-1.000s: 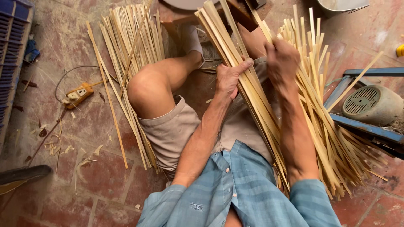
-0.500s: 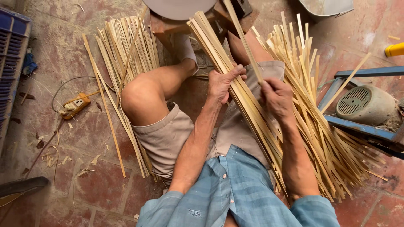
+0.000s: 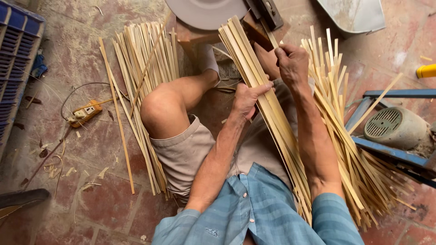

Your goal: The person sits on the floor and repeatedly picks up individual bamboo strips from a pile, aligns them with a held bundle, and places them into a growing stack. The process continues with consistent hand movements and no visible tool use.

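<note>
While the person sits on the brick floor (image 3: 68, 50) with 1 bare knee (image 3: 161, 109) raised, a long bundle of pale bamboo strips (image 3: 254, 77) lies slantwise across the lap, running from beside the grey disc (image 3: 206, 11) at the top of the view down past the blue shirt (image 3: 254, 208). The left hand (image 3: 247, 97) is closed around the bundle partway along it, thumb lying over the top of the strips and fingers wrapped beneath. The right hand (image 3: 293, 63) sits just right of the bundle and a little farther from the body, curled shut, and it pinches 1 thin strip (image 3: 271, 38) that sticks out past the knuckles toward the disc. Right of the bundle, touching the right forearm, a loose fan of strips (image 3: 345, 136) spreads over the floor. Beyond that fan, well right of the bundle, a blue metal frame (image 3: 390, 149) carries a grey motor (image 3: 395, 127). Left of the bundle, past the knee, another heap of strips (image 3: 141, 72) lies on the floor, and further left still are an orange socket block (image 3: 84, 113) with its cable and a blue crate (image 3: 18, 59) at the edge. A yellow object (image 3: 426, 71) shows at the far right edge, above the frame.
</note>
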